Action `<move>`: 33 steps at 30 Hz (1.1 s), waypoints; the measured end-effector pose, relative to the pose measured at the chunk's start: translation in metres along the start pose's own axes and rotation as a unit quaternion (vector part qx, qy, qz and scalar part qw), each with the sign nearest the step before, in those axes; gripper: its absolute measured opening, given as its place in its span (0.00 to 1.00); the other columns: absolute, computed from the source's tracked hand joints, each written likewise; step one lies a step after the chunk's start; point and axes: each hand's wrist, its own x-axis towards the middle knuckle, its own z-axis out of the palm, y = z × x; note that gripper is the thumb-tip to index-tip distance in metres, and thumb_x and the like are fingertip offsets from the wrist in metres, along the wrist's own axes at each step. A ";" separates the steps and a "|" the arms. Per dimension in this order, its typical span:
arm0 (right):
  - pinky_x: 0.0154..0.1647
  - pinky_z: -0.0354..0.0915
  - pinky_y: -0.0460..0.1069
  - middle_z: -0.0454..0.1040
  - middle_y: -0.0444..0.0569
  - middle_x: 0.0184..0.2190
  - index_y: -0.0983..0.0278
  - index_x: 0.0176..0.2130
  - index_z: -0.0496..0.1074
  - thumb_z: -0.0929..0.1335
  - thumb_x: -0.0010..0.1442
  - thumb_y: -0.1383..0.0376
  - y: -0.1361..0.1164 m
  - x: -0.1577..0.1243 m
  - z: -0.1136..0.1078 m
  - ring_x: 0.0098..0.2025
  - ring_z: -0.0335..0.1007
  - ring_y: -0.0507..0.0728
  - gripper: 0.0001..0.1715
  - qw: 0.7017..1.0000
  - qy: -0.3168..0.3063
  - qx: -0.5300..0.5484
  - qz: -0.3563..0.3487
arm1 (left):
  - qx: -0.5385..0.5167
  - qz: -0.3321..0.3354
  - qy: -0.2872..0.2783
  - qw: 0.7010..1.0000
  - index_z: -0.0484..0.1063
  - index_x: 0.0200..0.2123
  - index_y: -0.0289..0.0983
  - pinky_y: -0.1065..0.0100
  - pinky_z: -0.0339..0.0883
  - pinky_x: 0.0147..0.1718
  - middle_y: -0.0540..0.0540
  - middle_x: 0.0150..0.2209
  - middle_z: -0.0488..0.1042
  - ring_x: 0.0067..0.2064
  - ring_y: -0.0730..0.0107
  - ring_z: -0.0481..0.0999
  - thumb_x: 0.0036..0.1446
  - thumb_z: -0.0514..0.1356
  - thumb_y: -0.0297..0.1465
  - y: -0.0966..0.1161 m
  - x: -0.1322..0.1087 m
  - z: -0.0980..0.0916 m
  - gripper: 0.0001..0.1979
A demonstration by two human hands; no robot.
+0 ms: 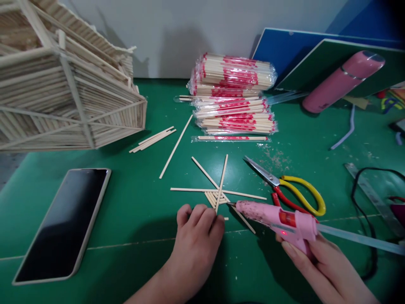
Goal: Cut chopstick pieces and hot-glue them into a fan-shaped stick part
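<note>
My right hand [319, 261] is closed around a pink hot glue gun [265, 213]. Its red light is lit, and a clear glue stick [357, 237] runs out of its back. The nozzle points left and meets a small lattice of crossed wooden chopsticks [219, 185] on the table. On the near side of this lattice, my left hand [199, 240] has its fingers curled down over the lower end of a slanted chopstick [223, 173]. The fingertips are partly hidden from me. Short cut pieces [211, 198] fill the lattice's middle.
Scissors [281, 183] lie just beyond the glue gun. Loose chopsticks [155, 139] and wrapped chopstick bundles [234, 97] are farther back. A large stick-built model [72, 84] stands at left, above a phone [63, 223]. A pink flask [341, 84] and black cable [354, 202] are at right.
</note>
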 end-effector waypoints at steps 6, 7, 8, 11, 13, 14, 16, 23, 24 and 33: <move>0.38 0.69 0.48 0.72 0.49 0.35 0.60 0.42 0.66 0.62 0.56 0.60 0.003 -0.010 -0.002 0.39 0.70 0.57 0.14 0.999 0.008 0.002 0.033 | -0.003 -0.002 0.004 1.000 0.67 0.32 0.37 0.61 0.50 0.38 0.49 0.29 0.68 0.36 0.69 0.64 0.57 0.50 0.27 0.000 0.000 0.001 0.07; 0.38 0.69 0.48 0.72 0.48 0.35 0.60 0.42 0.66 0.62 0.56 0.60 0.003 -0.011 -0.002 0.38 0.70 0.57 0.13 0.999 0.010 0.002 0.031 | -0.005 -0.003 0.004 1.000 0.67 0.32 0.37 0.61 0.50 0.38 0.49 0.29 0.68 0.36 0.69 0.64 0.57 0.50 0.27 0.000 0.000 0.001 0.07; 0.38 0.69 0.48 0.72 0.48 0.35 0.60 0.42 0.66 0.62 0.56 0.61 0.003 -0.011 -0.002 0.38 0.70 0.57 0.13 1.000 0.013 0.004 0.028 | -0.006 -0.004 0.005 1.000 0.67 0.32 0.37 0.60 0.50 0.38 0.49 0.29 0.68 0.36 0.69 0.63 0.57 0.50 0.27 0.001 0.000 0.001 0.07; 0.35 0.69 0.46 0.72 0.47 0.31 0.60 0.40 0.66 0.61 0.57 0.62 0.001 -0.008 -0.004 0.35 0.71 0.55 0.10 1.000 0.004 0.013 0.024 | -0.005 -0.006 0.004 1.000 0.67 0.32 0.37 0.60 0.49 0.40 0.49 0.29 0.68 0.36 0.69 0.63 0.57 0.50 0.27 0.001 0.000 0.001 0.06; 0.33 0.69 0.46 0.72 0.46 0.27 0.60 0.39 0.66 0.60 0.57 0.62 0.001 -0.004 -0.003 0.32 0.71 0.55 0.10 1.000 0.001 0.021 0.012 | -0.004 -0.009 0.006 1.000 0.67 0.32 0.37 0.60 0.49 0.40 0.50 0.29 0.68 0.36 0.69 0.63 0.58 0.50 0.27 0.001 -0.001 0.002 0.06; 0.32 0.69 0.46 0.71 0.46 0.25 0.60 0.38 0.66 0.60 0.57 0.61 0.001 -0.003 -0.003 0.30 0.71 0.55 0.10 1.000 0.003 0.024 0.007 | -0.005 -0.009 0.006 1.000 0.67 0.32 0.37 0.60 0.49 0.40 0.50 0.29 0.68 0.36 0.69 0.63 0.58 0.50 0.27 0.001 -0.001 0.002 0.06; 0.30 0.68 0.47 0.70 0.45 0.23 0.60 0.38 0.66 0.60 0.57 0.62 0.002 -0.001 -0.002 0.28 0.70 0.55 0.09 1.000 0.008 0.029 0.006 | -0.007 -0.009 0.006 1.000 0.67 0.32 0.37 0.60 0.49 0.40 0.49 0.30 0.68 0.36 0.69 0.63 0.57 0.50 0.27 0.001 -0.001 0.002 0.06; 0.25 0.67 0.47 0.71 0.45 0.26 0.59 0.42 0.67 0.63 0.55 0.62 0.006 0.002 0.001 0.25 0.68 0.54 0.13 0.994 0.010 0.102 0.024 | 0.006 -0.009 0.012 1.000 0.67 0.31 0.37 0.61 0.49 0.39 0.50 0.29 0.68 0.36 0.69 0.64 0.58 0.49 0.27 0.001 0.002 0.000 0.08; 0.23 0.66 0.46 0.70 0.45 0.24 0.59 0.42 0.67 0.63 0.55 0.62 0.005 0.002 0.001 0.23 0.67 0.53 0.13 0.991 0.013 0.132 0.031 | 0.008 -0.010 0.011 1.000 0.68 0.31 0.38 0.61 0.49 0.39 0.50 0.29 0.69 0.36 0.69 0.64 0.58 0.49 0.27 0.000 0.003 -0.001 0.09; 0.15 0.58 0.43 0.69 0.43 0.19 0.62 0.33 0.67 0.70 0.46 0.59 0.027 0.007 -0.007 0.19 0.63 0.51 0.14 0.893 0.154 0.342 0.248 | 0.024 -0.013 -0.009 1.000 0.68 0.31 0.38 0.59 0.49 0.39 0.49 0.30 0.70 0.37 0.67 0.64 0.58 0.49 0.26 0.001 0.008 -0.007 0.09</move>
